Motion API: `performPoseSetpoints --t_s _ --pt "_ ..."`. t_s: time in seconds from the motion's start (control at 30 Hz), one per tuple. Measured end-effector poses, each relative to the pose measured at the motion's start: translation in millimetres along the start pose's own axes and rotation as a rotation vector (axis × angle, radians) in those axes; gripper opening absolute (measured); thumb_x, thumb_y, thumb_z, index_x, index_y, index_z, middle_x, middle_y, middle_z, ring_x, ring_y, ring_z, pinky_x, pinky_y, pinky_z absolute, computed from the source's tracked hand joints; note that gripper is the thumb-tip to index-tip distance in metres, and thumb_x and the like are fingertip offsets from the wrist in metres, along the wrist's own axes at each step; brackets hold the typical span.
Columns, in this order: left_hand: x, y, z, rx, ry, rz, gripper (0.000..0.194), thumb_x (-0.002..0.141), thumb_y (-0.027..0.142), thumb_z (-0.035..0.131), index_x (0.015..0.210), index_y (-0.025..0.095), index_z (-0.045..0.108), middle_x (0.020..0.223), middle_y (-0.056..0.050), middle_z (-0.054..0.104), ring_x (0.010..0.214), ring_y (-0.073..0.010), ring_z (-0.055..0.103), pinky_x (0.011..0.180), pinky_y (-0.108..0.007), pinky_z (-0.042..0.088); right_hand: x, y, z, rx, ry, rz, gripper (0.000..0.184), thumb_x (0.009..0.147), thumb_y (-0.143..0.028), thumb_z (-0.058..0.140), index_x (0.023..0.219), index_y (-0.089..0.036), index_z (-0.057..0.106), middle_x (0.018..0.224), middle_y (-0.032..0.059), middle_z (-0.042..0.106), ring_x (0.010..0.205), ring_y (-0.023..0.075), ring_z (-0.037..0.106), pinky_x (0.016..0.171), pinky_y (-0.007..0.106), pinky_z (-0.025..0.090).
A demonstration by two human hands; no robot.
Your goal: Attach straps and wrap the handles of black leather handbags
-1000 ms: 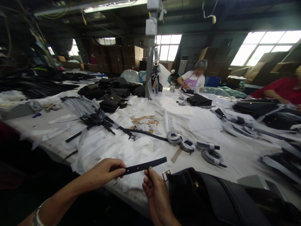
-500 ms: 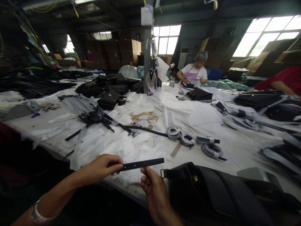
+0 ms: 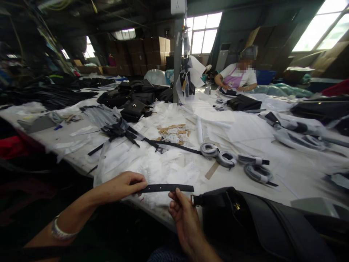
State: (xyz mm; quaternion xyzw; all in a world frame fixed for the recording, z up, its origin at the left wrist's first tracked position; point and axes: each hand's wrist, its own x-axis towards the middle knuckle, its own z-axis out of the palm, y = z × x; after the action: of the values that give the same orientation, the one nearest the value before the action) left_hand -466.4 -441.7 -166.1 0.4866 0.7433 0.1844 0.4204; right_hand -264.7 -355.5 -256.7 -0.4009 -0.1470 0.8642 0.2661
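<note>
A short black strap [image 3: 163, 187] with small punched holes stretches between my hands, above the near edge of the table. The fingers of my left hand [image 3: 127, 187] pinch its left end, where the holes are. Toward the other end, the thumb and fingertips of my right hand [image 3: 184, 216] grip its lower edge. Just right of that hand a metal buckle [image 3: 192, 200] sticks out on a short tab from a black bag [image 3: 245, 214]. The strap's right tip is near the buckle but apart from it. A small gold fitting [image 3: 237, 206] shows on the bag.
White wrapping sheets [image 3: 120, 163] cover much of the table. Beyond lie wrapped coiled straps [image 3: 208, 149], a heap of brown tags [image 3: 174, 133] and a bundle of straps [image 3: 114, 123]. A grey post [image 3: 178, 62] rises mid-table. A co-worker [image 3: 237, 76] in a purple apron handles something black.
The strap has turned from slanting up to the right to nearly level, held in both hands throughout. My view has shifted slightly; the red-sleeved person at right has mostly left the picture.
</note>
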Motion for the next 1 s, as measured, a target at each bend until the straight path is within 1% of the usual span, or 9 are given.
performPoseSetpoints --t_s 0.17,0.3,0.37,0.47,0.53,0.67,0.77,0.83,1.0 --pt "-1 0 0.6 0.024 0.028 -0.003 0.043 0.089 0.054 0.048 0.079 0.017 0.067 0.066 0.003 0.056 0.063 -0.0138 0.049 0.056 -0.021 0.035 -1 -2 1 -0.077 -0.011 -0.052 0.029 0.07 -0.04 0.081 0.077 -0.014 0.069 0.083 0.0045 0.072 0.056 0.0082 0.056 0.051 0.018 0.048" --pt "2 1 4.0 0.016 0.057 0.006 0.038 0.09 0.05 0.049 0.087 0.018 0.069 0.071 0.002 0.062 0.067 -0.0152 0.054 0.059 -0.021 0.038 0 1 2 -0.185 -0.03 -0.112 0.033 0.071 -0.046 0.079 0.076 -0.014 0.072 0.085 0.0051 0.071 0.056 0.0081 0.053 0.052 0.019 0.046" --pt "5 4 7.0 0.014 0.078 0.03 0.035 0.09 0.047 0.05 0.091 0.018 0.07 0.077 0.001 0.066 0.072 -0.0165 0.057 0.063 -0.022 0.04 1 5 2 -0.263 -0.061 -0.131 0.038 0.072 -0.05 0.076 0.078 -0.013 0.074 0.074 0.0043 0.069 0.054 0.0087 0.053 0.052 0.02 0.045" --pt "12 12 13.3 0.022 0.096 0.071 0.033 0.089 0.044 0.051 0.093 0.019 0.072 0.083 -0.001 0.069 0.078 -0.0184 0.06 0.069 -0.023 0.043 2 12 3 -0.383 -0.102 -0.133 0.046 0.073 -0.058 0.072 0.079 -0.012 0.075 0.053 0.0004 0.06 0.048 0.0097 0.051 0.051 0.021 0.042" --pt "18 17 18.2 0.019 0.097 0.093 0.031 0.088 0.042 0.052 0.093 0.019 0.072 0.086 -0.002 0.071 0.08 -0.0192 0.061 0.073 -0.024 0.044 2 16 5 -0.428 -0.13 -0.13 0.049 0.073 -0.06 0.07 0.078 -0.012 0.075 0.048 -0.0007 0.057 0.046 0.0097 0.05 0.051 0.021 0.041" --pt "29 23 27.0 0.044 0.134 0.134 0.027 0.087 0.039 0.054 0.092 0.019 0.071 0.087 -0.002 0.072 0.082 -0.0191 0.063 0.075 -0.025 0.045 4 19 10 -0.471 -0.182 -0.127 0.052 0.073 -0.064 0.067 0.076 -0.012 0.076 0.045 -0.0001 0.057 0.043 0.0095 0.05 0.049 0.021 0.039" --pt "34 25 31.6 0.098 0.226 0.118 0.024 0.085 0.038 0.058 0.095 0.02 0.07 0.087 -0.001 0.07 0.074 -0.0171 0.061 0.067 -0.024 0.044 7 20 12 -0.51 -0.182 -0.132 0.056 0.071 -0.068 0.067 0.074 -0.012 0.076 0.043 0.0002 0.057 0.04 0.0093 0.048 0.046 0.02 0.038" --pt "36 27 34.6 0.092 0.268 0.113 0.024 0.084 0.036 0.059 0.098 0.02 0.068 0.089 -0.002 0.069 0.069 -0.0157 0.059 0.063 -0.024 0.044 7 20 13 -0.521 -0.189 -0.143 0.057 0.07 -0.069 0.066 0.072 -0.013 0.075 0.042 0.0008 0.058 0.039 0.0096 0.049 0.045 0.02 0.038" --pt "40 27 42.1 0.034 0.3 0.162 0.026 0.085 0.036 0.059 0.104 0.021 0.066 0.103 -0.004 0.069 0.081 -0.0182 0.064 0.072 -0.026 0.05 5 20 18 -0.474 -0.25 -0.147 0.056 0.069 -0.069 0.067 0.07 -0.013 0.075 0.043 0.0015 0.06 0.039 0.0106 0.052 0.046 0.021 0.042"
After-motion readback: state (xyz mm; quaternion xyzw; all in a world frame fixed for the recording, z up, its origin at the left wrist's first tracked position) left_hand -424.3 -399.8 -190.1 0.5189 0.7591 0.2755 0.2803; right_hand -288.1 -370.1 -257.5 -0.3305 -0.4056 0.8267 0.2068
